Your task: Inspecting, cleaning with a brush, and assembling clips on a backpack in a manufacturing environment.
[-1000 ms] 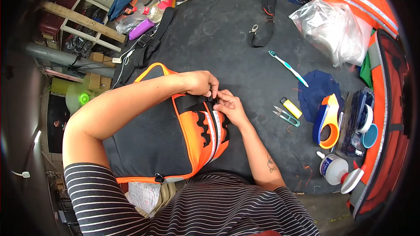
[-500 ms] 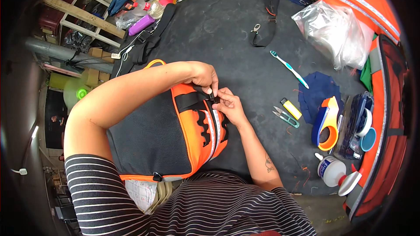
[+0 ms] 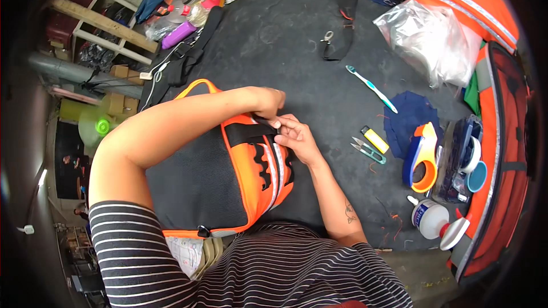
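Note:
An orange and black bag (image 3: 194,185) lies on its side in front of me, with black mesh, reflective strips and a black webbing strap (image 3: 248,133). My left hand (image 3: 266,102) reaches over the bag to its far right corner; its fingers are curled, and what they grip is hidden. Right beside it, my right hand (image 3: 298,140) pinches the bag's edge at the strap end, thumb and fingertips close together. The small part between the two hands is too covered to make out.
On the black table (image 3: 268,40), to the right, lie a toothbrush (image 3: 371,88), thread snips (image 3: 369,151), a yellow lighter (image 3: 374,140), a tape dispenser (image 3: 421,159) and a white bottle (image 3: 431,218). Another orange bag (image 3: 482,194) stands at the right edge, near clear plastic bags (image 3: 431,43).
My left hand has shifted slightly, its fingers rising away from the strap end and curling farther over the corner. My right hand stays at the bag's edge. The view has moved a little.

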{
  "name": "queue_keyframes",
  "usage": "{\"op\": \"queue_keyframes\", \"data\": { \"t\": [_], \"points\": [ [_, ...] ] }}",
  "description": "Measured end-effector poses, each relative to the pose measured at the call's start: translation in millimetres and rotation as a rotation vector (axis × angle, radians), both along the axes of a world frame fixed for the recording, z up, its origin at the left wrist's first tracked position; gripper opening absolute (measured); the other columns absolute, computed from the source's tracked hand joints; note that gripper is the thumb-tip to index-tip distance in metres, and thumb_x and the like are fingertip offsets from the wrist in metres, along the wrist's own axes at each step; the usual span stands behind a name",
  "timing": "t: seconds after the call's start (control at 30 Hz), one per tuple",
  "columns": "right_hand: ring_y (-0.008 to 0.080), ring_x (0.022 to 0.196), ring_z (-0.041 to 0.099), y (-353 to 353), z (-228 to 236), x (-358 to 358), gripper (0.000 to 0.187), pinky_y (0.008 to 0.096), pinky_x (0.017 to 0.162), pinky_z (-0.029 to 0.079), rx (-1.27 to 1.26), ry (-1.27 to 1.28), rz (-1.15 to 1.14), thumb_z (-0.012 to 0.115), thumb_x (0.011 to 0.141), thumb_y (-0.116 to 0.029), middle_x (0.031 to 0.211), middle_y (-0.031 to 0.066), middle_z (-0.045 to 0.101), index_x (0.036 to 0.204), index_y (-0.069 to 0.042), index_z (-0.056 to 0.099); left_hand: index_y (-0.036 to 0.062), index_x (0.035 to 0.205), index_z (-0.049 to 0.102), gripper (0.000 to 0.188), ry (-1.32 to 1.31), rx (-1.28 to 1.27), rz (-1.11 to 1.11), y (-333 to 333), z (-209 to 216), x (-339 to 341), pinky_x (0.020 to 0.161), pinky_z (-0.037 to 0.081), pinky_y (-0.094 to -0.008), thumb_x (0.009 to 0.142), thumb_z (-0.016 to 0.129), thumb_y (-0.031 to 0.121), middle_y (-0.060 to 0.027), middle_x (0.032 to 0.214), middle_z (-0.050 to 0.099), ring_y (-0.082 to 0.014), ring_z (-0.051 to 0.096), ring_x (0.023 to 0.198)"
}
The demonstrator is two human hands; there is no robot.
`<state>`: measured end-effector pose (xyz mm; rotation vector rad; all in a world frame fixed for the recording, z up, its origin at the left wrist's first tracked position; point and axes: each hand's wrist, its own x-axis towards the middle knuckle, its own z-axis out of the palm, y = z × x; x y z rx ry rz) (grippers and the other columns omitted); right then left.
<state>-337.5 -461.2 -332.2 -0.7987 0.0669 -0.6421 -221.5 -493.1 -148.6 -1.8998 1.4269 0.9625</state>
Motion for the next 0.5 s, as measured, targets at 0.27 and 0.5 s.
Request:
{"op": "queue_keyframes", "data": {
  "t": [0.27, 0.5],
  "points": [
    [0.0338, 0.095, 0.054, -59.4, 32.6, -106.1, 0.025, 0.044, 0.083, 0.044, -0.976, 1.198, -0.921, 0.073, 0.075, -0.011, 0.099, 0.014, 0.057, 0.098, -0.004, 0.065, 0.0032, 0.105, 0.065, 0.025, 0.121, 0.131, 0.021, -5.7, 40.6, 5.5, 0.067, 0.049, -0.0311, 0.083, 0.054, 0.008, -0.0076, 0.085, 0.069, -0.016, 0.066, 0.078],
    [0.0348, 0.103, 0.051, -61.8, 22.0, -144.5, 0.033, 0.0461, 0.087, 0.041, -0.962, 1.651, -0.723, 0.075, 0.071, -0.008, 0.105, 0.0141, 0.055, 0.101, -0.004, 0.06, 0.0043, 0.119, 0.065, 0.046, 0.387, 0.261, 0.019, 1.9, 44.3, 43.0, 0.086, 0.048, -0.0304, 0.073, 0.067, 0.001, -0.0066, 0.107, 0.067, -0.0185, 0.062, 0.098]
  ]
}}
